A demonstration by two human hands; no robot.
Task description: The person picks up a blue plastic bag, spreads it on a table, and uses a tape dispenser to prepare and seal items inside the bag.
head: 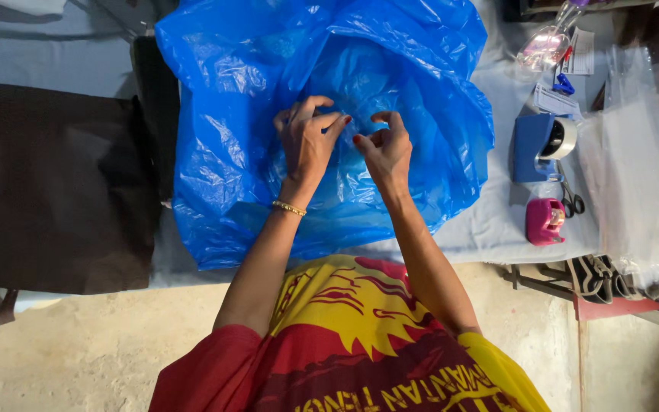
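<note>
From my feed I look straight down on a desk [497, 221] draped in pale grey-blue cloth, with a bare concrete floor [101, 351] below its near edge. A dark brown sheet [47, 183] covers the desk's left part. On the right sit a blue tape dispenser [541, 145], a smaller pink dispenser [544, 221], a pair of scissors [571, 200] between them, and a stack of clear plastic sleeves [638, 175].

The middle of the desk is taken up by a large blue plastic bag [223, 152], crumpled and spread wide, its mouth turned toward me so that I see down into it. Both hands are inside that opening, directly ahead of the body. The left hand [306, 141], with a gold bracelet [289, 207] at the wrist, has its fingers curled and pinched on a fold of the thin film. The right hand [385, 149] sits just beside it, fingers likewise bent in, thumb and forefinger closed on the same stretch of plastic. The two hands are close together, fingertips nearly meeting, each gripping the inner layer of the bag.

The bag extends away from the hands on all sides, its bulk running farther to the left and toward the far edge. Neither hand is clearly nearer; they work the same spot at the centre.
</note>
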